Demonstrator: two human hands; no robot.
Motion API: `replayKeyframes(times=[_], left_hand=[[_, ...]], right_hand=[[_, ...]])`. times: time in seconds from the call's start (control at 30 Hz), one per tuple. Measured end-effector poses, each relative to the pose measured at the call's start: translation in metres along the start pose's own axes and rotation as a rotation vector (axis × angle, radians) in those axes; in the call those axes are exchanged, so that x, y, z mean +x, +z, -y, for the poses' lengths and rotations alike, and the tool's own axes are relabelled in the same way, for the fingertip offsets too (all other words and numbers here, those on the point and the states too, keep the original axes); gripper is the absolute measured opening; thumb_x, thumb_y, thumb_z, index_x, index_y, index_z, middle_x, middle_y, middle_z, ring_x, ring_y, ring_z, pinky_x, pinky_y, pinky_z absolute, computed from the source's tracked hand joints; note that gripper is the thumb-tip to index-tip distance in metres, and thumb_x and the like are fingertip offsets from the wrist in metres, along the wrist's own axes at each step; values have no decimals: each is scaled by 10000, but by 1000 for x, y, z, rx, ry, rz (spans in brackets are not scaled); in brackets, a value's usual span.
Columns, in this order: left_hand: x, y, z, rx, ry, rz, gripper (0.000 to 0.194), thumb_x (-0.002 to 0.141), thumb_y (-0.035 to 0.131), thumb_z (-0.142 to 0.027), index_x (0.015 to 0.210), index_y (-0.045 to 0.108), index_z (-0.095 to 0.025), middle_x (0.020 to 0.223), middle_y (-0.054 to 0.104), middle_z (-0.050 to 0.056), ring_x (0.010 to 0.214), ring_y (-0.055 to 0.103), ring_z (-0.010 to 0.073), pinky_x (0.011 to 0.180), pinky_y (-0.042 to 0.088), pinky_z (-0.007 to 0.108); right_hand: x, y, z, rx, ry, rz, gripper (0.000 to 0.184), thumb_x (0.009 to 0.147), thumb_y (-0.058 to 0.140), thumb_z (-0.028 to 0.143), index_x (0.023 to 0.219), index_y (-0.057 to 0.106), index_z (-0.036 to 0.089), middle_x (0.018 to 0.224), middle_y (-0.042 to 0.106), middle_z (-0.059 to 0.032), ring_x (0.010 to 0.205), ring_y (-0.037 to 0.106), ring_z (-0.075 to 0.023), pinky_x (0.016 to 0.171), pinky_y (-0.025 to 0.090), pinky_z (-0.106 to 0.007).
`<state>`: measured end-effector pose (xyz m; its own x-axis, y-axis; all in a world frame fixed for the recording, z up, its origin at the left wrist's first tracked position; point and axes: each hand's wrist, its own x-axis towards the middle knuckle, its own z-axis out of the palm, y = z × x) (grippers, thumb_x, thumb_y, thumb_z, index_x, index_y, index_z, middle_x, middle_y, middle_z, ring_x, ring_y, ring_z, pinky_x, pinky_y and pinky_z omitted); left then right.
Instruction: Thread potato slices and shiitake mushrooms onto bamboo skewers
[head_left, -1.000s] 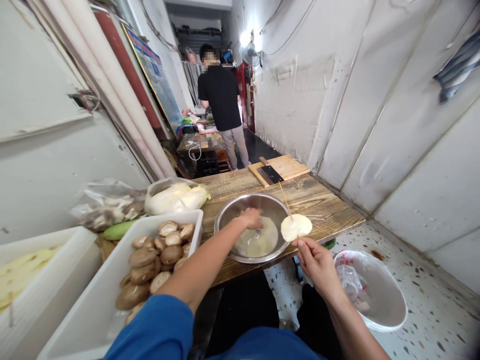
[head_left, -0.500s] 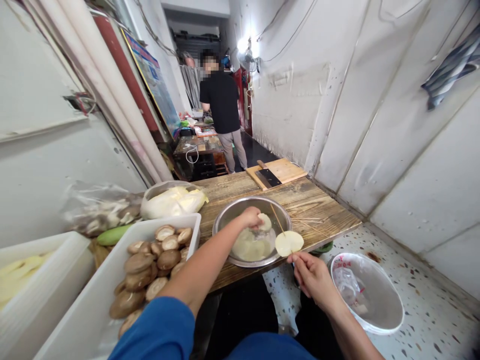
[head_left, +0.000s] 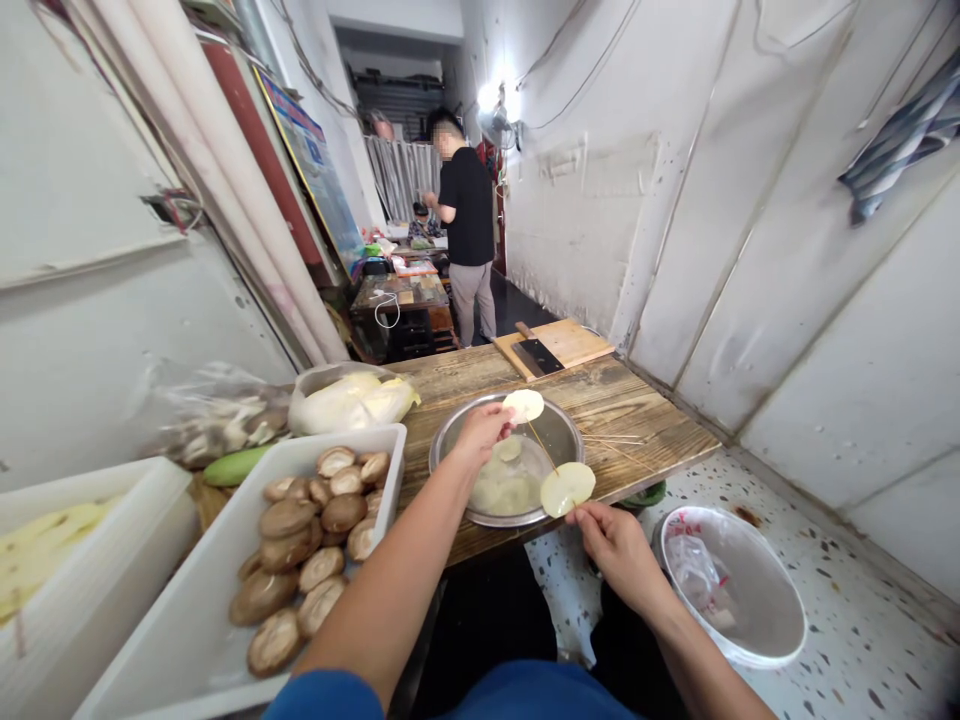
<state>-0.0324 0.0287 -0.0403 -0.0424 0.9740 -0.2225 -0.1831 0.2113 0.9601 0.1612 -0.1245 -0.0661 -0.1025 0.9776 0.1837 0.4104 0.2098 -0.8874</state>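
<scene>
My left hand (head_left: 484, 432) pinches a round, pale potato slice (head_left: 523, 405) above the far side of a metal bowl (head_left: 444, 422). Closed around the lower end of a thin wooden skewer (head_left: 543, 446) is my right hand (head_left: 613, 548), at the bowl's near right edge. A second potato slice (head_left: 568, 489) is threaded on that skewer, just above my right fingers. The skewer's upper tip meets the slice in my left hand; whether it has pierced it, I cannot tell. More slices (head_left: 511, 475) lie in water in the bowl.
Loose skewers (head_left: 615, 440) lie right of the bowl. A cleaver (head_left: 536, 355) rests on a cutting board (head_left: 581, 345) behind. Left stand a mushroom tub (head_left: 169, 625) and a tub of pale slices (head_left: 97, 570). A bucket (head_left: 784, 610) is on the floor; a person (head_left: 466, 215) stands beyond.
My left hand has risen out of the bowl with a potato slice and moved it to the skewer's tip. The skewer in my right hand shifted slightly left. The person beyond moved right and turned.
</scene>
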Motion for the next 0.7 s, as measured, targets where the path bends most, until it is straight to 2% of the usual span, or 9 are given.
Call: replayKeyframes(times=[0.2, 0.5, 0.7], left_hand=[[-7, 1, 1, 17, 67, 9, 68, 662, 682, -169, 721, 667, -139, 594, 615, 21, 510, 519, 83, 544, 414, 210], [-10, 3, 6, 113, 291, 2, 34, 669, 646, -189, 662, 666, -162, 567, 572, -22, 537, 468, 82, 561, 352, 196], [-5, 2, 13, 87, 298, -16, 90, 668, 653, -243, 691, 660, -157, 587, 593, -11, 546, 491, 95, 581, 385, 213]], right_hand=[[-2, -2, 1, 33, 22, 18, 326, 873, 435, 348, 773, 671, 146, 481, 373, 48, 424, 310, -98, 386, 240, -197], [0, -4, 2, 146, 118, 67, 330, 856, 438, 386, 780, 644, 140, 454, 306, 76, 401, 259, -91, 384, 219, -202], [0, -1, 0, 180, 138, 62, 317, 861, 441, 379, 801, 634, 134, 451, 287, 88, 389, 242, -76, 378, 209, -195]])
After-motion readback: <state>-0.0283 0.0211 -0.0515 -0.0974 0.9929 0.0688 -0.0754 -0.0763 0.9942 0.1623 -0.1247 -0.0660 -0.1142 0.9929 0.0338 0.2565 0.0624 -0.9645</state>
